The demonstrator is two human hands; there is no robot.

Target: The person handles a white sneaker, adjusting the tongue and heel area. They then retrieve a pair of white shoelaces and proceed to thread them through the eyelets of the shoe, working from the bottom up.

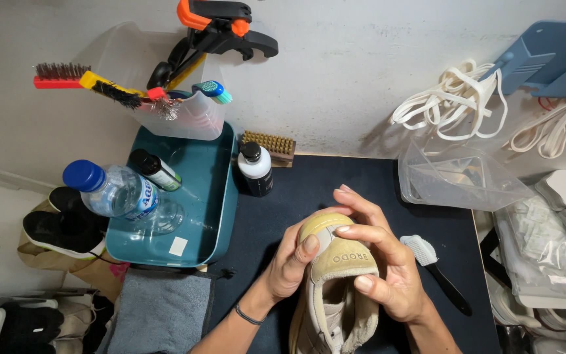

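I am seeing two bare forearms entering the frame from six o'clock, no sleeves showing. The left hand (289,262) is wearing a thin dark band at the wrist. The right hand (381,262) is wearing nothing. Fingernails are appearing short and unpainted.

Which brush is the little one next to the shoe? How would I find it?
Start at the dark blue mat. Beside the right hand holding the beige shoe lies a small brush. Unlike the brushes standing in the clear tub, it lies flat, with a white head and black handle.
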